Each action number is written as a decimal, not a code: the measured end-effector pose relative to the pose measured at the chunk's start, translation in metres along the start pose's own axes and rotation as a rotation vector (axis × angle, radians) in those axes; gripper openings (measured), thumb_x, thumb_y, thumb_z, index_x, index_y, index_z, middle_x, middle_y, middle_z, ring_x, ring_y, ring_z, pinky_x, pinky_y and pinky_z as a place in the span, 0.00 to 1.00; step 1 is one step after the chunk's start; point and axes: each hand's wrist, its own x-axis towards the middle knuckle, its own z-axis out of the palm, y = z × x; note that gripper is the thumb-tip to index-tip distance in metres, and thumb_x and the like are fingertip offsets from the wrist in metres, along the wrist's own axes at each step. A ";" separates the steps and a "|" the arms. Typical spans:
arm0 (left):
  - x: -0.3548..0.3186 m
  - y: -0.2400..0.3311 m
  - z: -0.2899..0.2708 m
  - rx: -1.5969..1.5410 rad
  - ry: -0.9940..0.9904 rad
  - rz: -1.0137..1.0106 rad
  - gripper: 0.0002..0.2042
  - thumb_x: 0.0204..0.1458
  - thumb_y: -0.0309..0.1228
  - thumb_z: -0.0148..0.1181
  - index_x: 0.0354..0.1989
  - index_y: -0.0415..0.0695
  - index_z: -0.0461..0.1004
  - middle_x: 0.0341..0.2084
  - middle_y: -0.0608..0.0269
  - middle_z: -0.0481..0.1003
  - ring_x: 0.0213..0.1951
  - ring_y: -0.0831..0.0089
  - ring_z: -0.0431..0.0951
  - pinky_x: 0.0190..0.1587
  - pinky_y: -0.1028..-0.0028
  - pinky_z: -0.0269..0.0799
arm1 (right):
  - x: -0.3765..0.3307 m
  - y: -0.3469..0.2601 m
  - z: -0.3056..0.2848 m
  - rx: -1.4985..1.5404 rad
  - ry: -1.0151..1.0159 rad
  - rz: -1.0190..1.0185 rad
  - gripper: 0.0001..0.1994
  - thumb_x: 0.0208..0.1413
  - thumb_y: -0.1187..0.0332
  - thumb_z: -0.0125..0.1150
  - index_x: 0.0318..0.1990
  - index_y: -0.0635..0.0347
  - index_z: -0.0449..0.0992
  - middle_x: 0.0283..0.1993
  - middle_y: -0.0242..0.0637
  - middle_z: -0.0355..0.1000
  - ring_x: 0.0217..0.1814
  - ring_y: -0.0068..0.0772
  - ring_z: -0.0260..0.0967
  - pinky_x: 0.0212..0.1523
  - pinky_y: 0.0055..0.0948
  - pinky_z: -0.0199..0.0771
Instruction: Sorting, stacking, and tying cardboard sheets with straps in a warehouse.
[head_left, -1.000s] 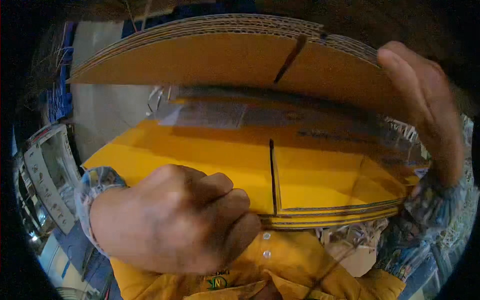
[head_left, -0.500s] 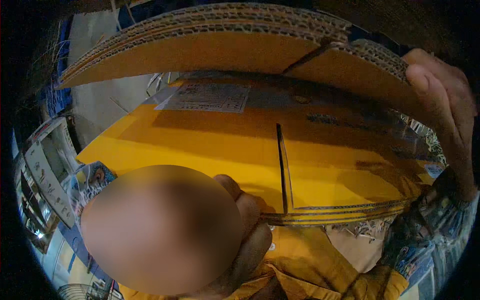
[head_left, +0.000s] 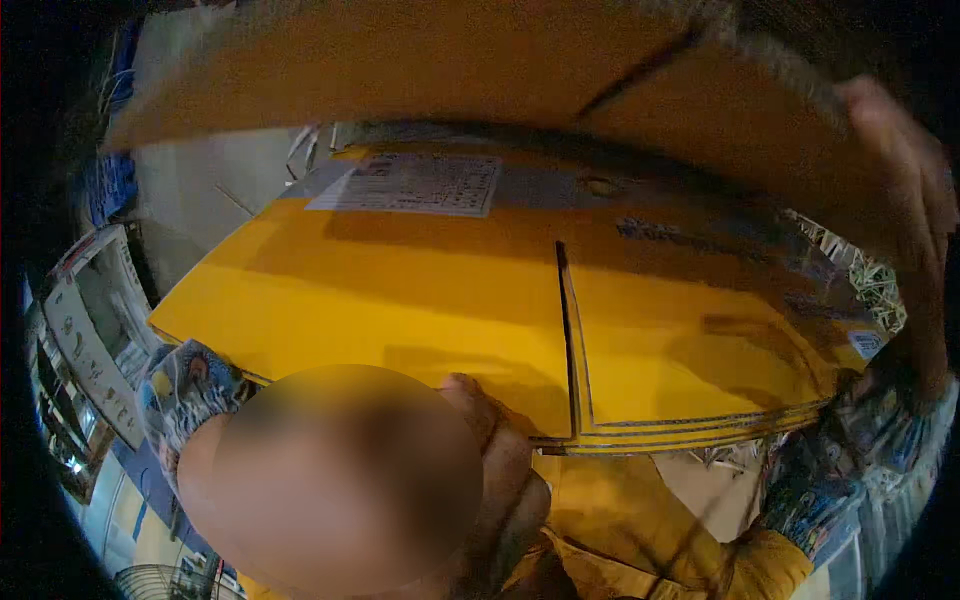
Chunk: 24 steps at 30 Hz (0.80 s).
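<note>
A stack of flattened yellow cardboard boxes (head_left: 400,290) lies in front of me, with a slot cut in from its near edge. My left hand (head_left: 505,455) is closed at that near edge, its curled fingers against the cardboard; a blurred oval hides most of the hand. Above the stack, a raised bundle of brown corrugated cardboard (head_left: 420,80) is tilted up, its underside toward me. My right hand (head_left: 900,150), smeared by motion, grips the right edge of this bundle. Its far side is out of sight.
A white printed sheet (head_left: 410,185) lies on the yellow stack's far part. Pale shredded strips (head_left: 875,290) show beyond its right edge. At the left stands a pale panel-like object (head_left: 95,330); a wire fan guard (head_left: 165,582) is at the lower left.
The raised brown bundle has tipped further up, so its corrugated edges have mostly left view and more underside shows. My right hand rose slightly with it; my left hand shifted slightly down.
</note>
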 end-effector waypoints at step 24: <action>-0.020 -0.025 0.018 0.265 0.496 -0.275 0.25 0.26 0.33 0.66 0.40 0.45 0.71 0.38 0.60 0.70 0.44 0.62 0.71 0.48 0.63 0.68 | 0.026 -0.031 -0.036 0.065 -0.111 0.053 0.19 0.64 0.70 0.37 0.60 0.62 0.64 0.59 0.44 0.66 0.60 0.42 0.62 0.62 0.33 0.59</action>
